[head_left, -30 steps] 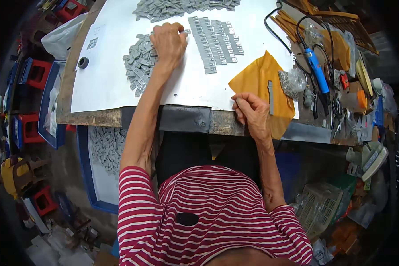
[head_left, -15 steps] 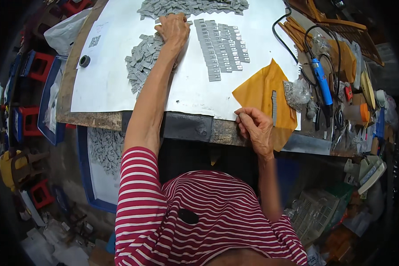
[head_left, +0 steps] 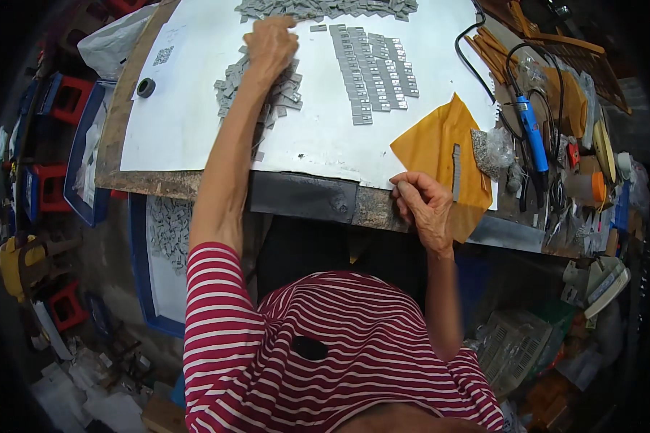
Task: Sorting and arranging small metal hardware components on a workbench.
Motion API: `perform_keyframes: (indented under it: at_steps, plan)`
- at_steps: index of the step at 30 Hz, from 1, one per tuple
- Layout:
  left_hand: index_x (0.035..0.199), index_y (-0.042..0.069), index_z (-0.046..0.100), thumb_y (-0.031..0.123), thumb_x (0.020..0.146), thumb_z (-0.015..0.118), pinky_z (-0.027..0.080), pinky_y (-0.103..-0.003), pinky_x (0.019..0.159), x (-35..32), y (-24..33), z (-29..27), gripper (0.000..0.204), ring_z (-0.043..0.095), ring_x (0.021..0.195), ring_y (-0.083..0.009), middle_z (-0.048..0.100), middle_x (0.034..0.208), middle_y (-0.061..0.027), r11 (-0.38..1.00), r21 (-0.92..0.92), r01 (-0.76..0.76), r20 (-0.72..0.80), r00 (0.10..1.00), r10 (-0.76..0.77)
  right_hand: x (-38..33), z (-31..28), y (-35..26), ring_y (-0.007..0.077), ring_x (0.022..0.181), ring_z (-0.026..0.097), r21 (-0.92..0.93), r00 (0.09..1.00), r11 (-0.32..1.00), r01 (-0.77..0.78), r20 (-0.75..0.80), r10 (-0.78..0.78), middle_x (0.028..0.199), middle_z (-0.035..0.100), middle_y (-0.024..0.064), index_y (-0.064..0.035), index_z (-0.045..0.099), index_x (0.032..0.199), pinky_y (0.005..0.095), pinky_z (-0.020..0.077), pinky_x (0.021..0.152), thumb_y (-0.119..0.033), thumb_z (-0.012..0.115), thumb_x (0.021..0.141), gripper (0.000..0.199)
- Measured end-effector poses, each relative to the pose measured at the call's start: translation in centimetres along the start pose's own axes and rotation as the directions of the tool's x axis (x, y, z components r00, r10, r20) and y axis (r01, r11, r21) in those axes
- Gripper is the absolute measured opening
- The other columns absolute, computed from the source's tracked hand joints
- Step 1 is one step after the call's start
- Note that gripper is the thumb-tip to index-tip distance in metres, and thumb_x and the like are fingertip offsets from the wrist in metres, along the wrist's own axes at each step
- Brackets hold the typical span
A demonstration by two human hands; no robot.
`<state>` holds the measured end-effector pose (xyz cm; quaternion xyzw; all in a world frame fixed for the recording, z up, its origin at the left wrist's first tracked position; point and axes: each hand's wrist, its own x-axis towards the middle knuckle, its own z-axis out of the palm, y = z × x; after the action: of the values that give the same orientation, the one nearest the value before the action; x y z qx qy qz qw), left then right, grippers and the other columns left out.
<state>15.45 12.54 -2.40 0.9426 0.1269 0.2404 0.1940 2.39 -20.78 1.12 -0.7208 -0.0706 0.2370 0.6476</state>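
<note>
My left hand [head_left: 272, 47] reaches over the upper end of a heap of small grey rectangular pieces [head_left: 232, 85]. Its forefinger stretches out to the right, and no piece shows in its fingers. Just right of that fingertip lies a single grey piece [head_left: 318, 28]. Further right, more such pieces lie in staggered rows [head_left: 360, 78]. My right hand [head_left: 424, 200] rests at the table's front edge beside an orange-yellow cloth [head_left: 430, 133]. Its thumb and forefinger press together near the corner of the white sheet; anything between them is hidden. On the cloth lies a narrow grey strip [head_left: 456, 172].
A second grey heap [head_left: 325, 9] spreads along the far side of the white sheet [head_left: 188, 137]. A dark ring-shaped roll [head_left: 146, 88] stands at left. At right are a bag of small metal bits [head_left: 491, 151] and a blue corded tool [head_left: 531, 133]. A blue tray [head_left: 139, 267] sits below the table.
My left hand has drawn back left from the single grey piece, which now shows whole beside it. My right hand keeps its place at the edge. The whole view has shifted slightly.
</note>
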Motion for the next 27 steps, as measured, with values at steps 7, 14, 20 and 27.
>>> perform_keyframes:
  at_steps: [7, 14, 20, 27]
  plan:
    - [0.099, 0.014, 0.067, 0.045, 0.074, 0.060, 0.040, -0.052, 0.076, -3.0, -1.8, -2.8, 0.041, 0.055, 0.099, -0.0278, 0.062, 0.100, -0.0076, 0.998, -0.042, -0.055, 0.195, 0.979, 0.063, -0.1, 1.0, -0.3, 0.0023, 0.052, 0.044, 0.005, 0.999, 1.000, 0.005, 0.048, -0.006, 0.071, 0.055, 0.0005, 0.0011, 0.060, 0.092, 0.0151, 0.0320, 0.043, -0.010, 0.053, 0.087, 0.015]
    - [0.101, 0.021, 0.066, 0.046, 0.074, 0.061, 0.039, -0.050, 0.082, -5.8, -2.1, -3.1, 0.037, 0.050, 0.107, -0.0255, 0.058, 0.109, -0.0057, 0.976, 0.050, -0.212, 0.132, 0.970, 0.204, -0.6, 1.4, -0.4, 0.0022, 0.051, 0.044, -0.013, 0.998, 1.000, -0.013, 0.055, 0.014, 0.070, 0.055, 0.0009, 0.0018, 0.061, 0.092, 0.0148, 0.0321, 0.041, -0.009, 0.053, 0.086, 0.015]
    - [0.101, 0.021, 0.065, 0.034, 0.076, 0.063, 0.037, -0.047, 0.086, -8.3, -1.8, -5.0, 0.028, 0.048, 0.110, -0.0264, 0.055, 0.115, -0.0111, 0.966, -0.088, -0.245, 0.208, 0.943, 0.258, -0.9, 1.4, -0.1, 0.0023, 0.051, 0.045, 0.010, 0.997, 1.000, -0.024, 0.079, 0.023, 0.070, 0.055, 0.0012, 0.0021, 0.061, 0.091, 0.0149, 0.0323, 0.041, -0.009, 0.053, 0.086, 0.014]
    - [0.098, 0.017, 0.066, 0.029, 0.074, 0.064, 0.034, -0.047, 0.088, -10.0, -0.5, -6.6, 0.026, 0.047, 0.112, -0.0266, 0.056, 0.114, -0.0118, 0.982, -0.092, -0.164, 0.275, 0.944, 0.183, -1.6, 1.7, -0.5, 0.0033, 0.050, 0.045, -0.079, 0.996, 0.997, -0.012, 0.091, 0.019, 0.064, 0.053, 0.0008, 0.0035, 0.060, 0.091, 0.0170, 0.0355, 0.044, -0.008, 0.052, 0.086, 0.015]
